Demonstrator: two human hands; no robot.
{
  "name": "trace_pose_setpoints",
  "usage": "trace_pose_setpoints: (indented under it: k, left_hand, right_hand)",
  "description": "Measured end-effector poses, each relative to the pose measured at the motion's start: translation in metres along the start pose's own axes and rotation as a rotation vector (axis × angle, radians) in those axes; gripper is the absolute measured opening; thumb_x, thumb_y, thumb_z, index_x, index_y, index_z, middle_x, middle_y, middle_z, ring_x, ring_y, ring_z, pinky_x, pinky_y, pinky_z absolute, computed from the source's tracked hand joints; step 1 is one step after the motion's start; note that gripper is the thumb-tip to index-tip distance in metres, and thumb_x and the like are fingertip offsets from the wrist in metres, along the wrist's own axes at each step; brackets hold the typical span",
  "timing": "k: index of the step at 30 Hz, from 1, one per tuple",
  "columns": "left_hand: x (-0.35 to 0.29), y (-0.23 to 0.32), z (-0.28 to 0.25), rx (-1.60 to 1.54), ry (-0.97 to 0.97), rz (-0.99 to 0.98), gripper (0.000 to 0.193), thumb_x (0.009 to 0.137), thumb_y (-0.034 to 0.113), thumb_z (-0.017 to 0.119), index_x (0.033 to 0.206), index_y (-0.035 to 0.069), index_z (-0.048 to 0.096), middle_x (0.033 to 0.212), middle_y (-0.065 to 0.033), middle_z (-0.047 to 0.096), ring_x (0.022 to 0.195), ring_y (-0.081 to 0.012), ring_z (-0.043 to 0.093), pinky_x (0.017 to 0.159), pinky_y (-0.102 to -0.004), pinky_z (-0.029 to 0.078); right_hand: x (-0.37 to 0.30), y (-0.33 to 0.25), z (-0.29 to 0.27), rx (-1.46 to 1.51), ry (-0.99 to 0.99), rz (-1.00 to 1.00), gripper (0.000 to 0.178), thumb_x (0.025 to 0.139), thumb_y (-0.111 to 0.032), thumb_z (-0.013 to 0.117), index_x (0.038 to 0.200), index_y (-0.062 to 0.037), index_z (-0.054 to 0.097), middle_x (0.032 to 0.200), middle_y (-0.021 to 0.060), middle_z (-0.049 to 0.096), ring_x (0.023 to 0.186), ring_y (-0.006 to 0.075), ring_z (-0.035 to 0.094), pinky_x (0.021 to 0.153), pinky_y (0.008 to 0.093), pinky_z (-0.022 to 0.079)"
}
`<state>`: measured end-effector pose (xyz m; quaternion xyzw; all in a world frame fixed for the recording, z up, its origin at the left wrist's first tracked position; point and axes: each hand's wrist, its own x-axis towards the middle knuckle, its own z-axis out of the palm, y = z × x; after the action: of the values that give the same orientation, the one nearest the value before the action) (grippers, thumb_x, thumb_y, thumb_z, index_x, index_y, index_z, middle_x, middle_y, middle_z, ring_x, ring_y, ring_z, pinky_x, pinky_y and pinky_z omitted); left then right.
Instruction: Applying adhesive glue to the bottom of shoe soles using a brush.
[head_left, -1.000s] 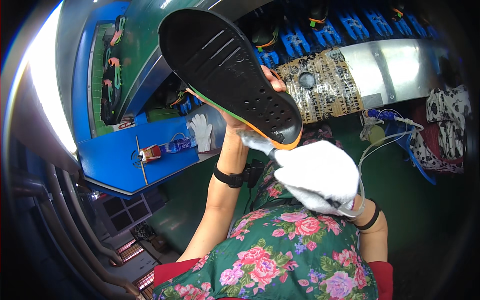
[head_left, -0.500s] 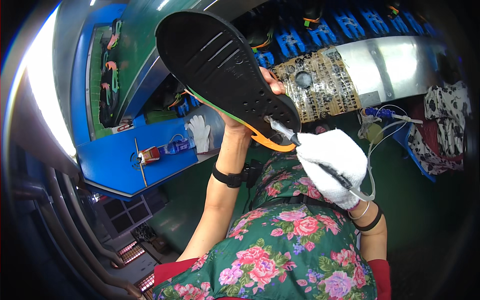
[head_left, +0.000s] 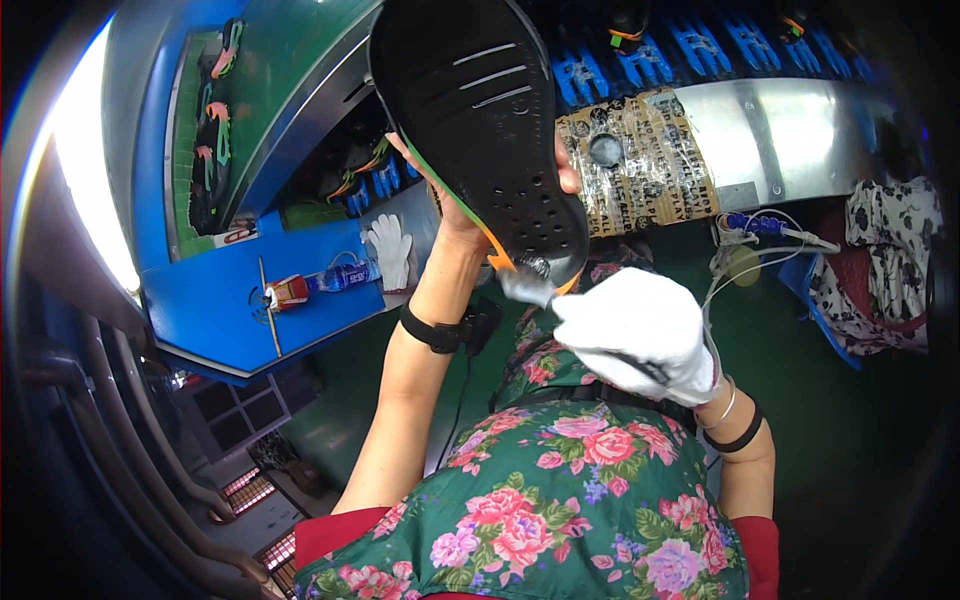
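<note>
A black shoe sole [head_left: 480, 120] with a green and orange edge is raised in front of me, its grooved and perforated face turned toward me. My left hand [head_left: 458, 218] grips it from beneath, with fingers showing at both sides. My right hand [head_left: 640, 335], in a white knitted glove, is closed around a brush [head_left: 525, 288] with a pale tip. That tip is smeared by motion at the sole's lower end, beside the orange edge; whether it touches cannot be told. A wet, shiny patch shows on the sole there.
On the blue table [head_left: 200, 310] at left lie a white glove [head_left: 390, 250], a bottle [head_left: 345, 277] and a red box [head_left: 288, 292]. Ahead runs a metal ledge [head_left: 780, 140] with a taped cardboard patch [head_left: 640, 170] and blue racks [head_left: 640, 60] behind. A thin tube [head_left: 765, 262] hangs at right near patterned cloth [head_left: 890, 250].
The sole has moved right and up and turned more upright. The brush has shifted left and down, from the sole's perforated area to its lower orange edge.
</note>
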<state>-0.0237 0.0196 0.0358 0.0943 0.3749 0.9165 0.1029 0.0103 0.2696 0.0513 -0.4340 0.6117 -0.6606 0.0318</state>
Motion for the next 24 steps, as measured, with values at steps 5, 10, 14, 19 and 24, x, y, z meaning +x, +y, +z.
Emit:
trace_pose_setpoints:
  k: [5,10,14,19,24]
  left_hand:
    - [-0.001,-0.001,-0.001,-0.119,0.041,-0.072,0.118,0.078,0.098,0.035,0.126,-0.008,0.057,0.107,-0.0218,0.063,0.090,-0.0340,0.067,0.087,-0.0509,0.053]
    - [0.005,0.002,-0.011,-0.163,-0.040,-0.250,0.134,0.069,0.104,0.023,0.153,0.001,0.042,0.118,-0.0339,0.066,0.096,-0.0415,0.073,0.080,-0.0529,0.064]
    - [-0.005,-0.004,-0.013,-0.195,-0.025,-0.325,0.123,0.076,0.098,0.032,0.153,0.002,0.042,0.123,-0.0287,0.066,0.097,-0.0394,0.074,0.080,-0.0538,0.065]
    - [-0.002,0.002,-0.016,-0.151,-0.001,-0.386,0.112,0.082,0.091,0.038,0.154,0.006,0.042,0.127,-0.0216,0.067,0.101,-0.0376,0.074,0.081,-0.0596,0.064]
    - [-0.006,0.005,-0.009,-0.079,0.216,-0.568,0.106,0.086,0.089,0.036,0.147,0.004,0.052,0.119,-0.0229,0.071,0.090,-0.0369,0.075,0.073,-0.0551,0.065]
  right_hand:
    - [0.008,0.000,-0.005,-0.092,0.088,0.006,0.025,0.079,-0.005,0.081,0.104,-0.0083,0.079,0.097,0.0074,0.078,0.082,0.0232,0.072,0.072,0.0367,0.057]
    - [-0.001,0.006,-0.001,-0.056,-0.171,-0.025,0.032,0.082,-0.003,0.076,0.113,-0.0088,0.078,0.104,0.0057,0.077,0.087,0.0240,0.071,0.076,0.0352,0.056]
    - [0.006,0.007,-0.004,0.186,-0.127,0.026,0.019,0.080,-0.005,0.079,0.098,-0.0096,0.081,0.099,0.0068,0.078,0.086,0.0254,0.073,0.074,0.0357,0.057]
    - [0.004,0.017,0.011,-0.163,-0.212,-0.149,0.035,0.075,-0.006,0.081,0.110,-0.0103,0.078,0.107,0.0073,0.077,0.084,0.0267,0.072,0.073,0.0367,0.058]
    - [0.012,0.015,0.003,-0.016,-0.204,-0.120,0.039,0.075,-0.006,0.081,0.114,-0.0110,0.077,0.110,0.0076,0.077,0.088,0.0266,0.073,0.075,0.0362,0.058]
